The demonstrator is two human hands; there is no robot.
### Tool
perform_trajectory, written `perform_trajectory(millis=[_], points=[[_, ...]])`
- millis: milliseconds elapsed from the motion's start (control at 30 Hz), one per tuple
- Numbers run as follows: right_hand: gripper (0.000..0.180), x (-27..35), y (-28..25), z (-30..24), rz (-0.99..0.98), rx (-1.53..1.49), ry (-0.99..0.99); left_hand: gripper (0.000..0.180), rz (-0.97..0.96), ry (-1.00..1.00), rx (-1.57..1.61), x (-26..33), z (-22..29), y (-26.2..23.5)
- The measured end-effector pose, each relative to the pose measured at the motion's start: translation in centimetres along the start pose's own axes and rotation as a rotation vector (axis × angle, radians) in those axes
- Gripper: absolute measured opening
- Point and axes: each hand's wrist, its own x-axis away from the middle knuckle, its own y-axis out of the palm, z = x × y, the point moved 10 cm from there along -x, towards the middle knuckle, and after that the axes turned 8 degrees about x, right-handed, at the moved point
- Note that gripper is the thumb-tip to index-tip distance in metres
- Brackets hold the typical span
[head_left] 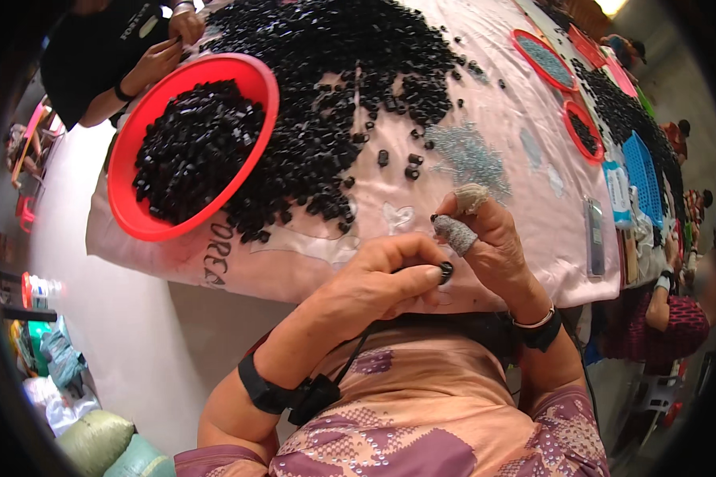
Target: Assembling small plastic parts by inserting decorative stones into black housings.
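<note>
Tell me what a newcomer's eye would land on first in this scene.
First, the huge heap of small black parts spread over the pink cloth on the table, with a red basin full of the same parts at its left edge. Next, close to the camera, the left hand pinches one small black part against the right hand, whose fingertips are wrapped in tape. Another person's hands work at the top left.

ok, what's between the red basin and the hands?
Head view: loose small black parts from the pile spill onto the pink cloth between the red basin and both hands.
</note>
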Motion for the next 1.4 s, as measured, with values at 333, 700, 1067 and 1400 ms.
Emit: perform_trajectory(millis=[333, 700, 1067, 1400], points=[[0.017, 1.6, -0.3, -0.9, -0.066, -0.091, 0.067, 0.015, 0.079, 0.086, -0.006, -0.8, 0.0, -1.0], [0.015, 1.6, 1.2, -2.1, -0.125, -0.045, 0.004, 0.012, 0.159, 0.13, -0.121, -0.6, 0.5, -1.4], [0.014, 1.6, 0.5, -5.0, -0.058, 0.426, -0.306, 0.012, 0.193, 0.167, -0.23, -0.6, 0.7, -1.7], [0.012, 1.5, 0.7, -3.8, -0.057, 0.405, -0.29, 0.013, 0.214, 0.154, -0.208, -0.7, 0.2, -1.8]])
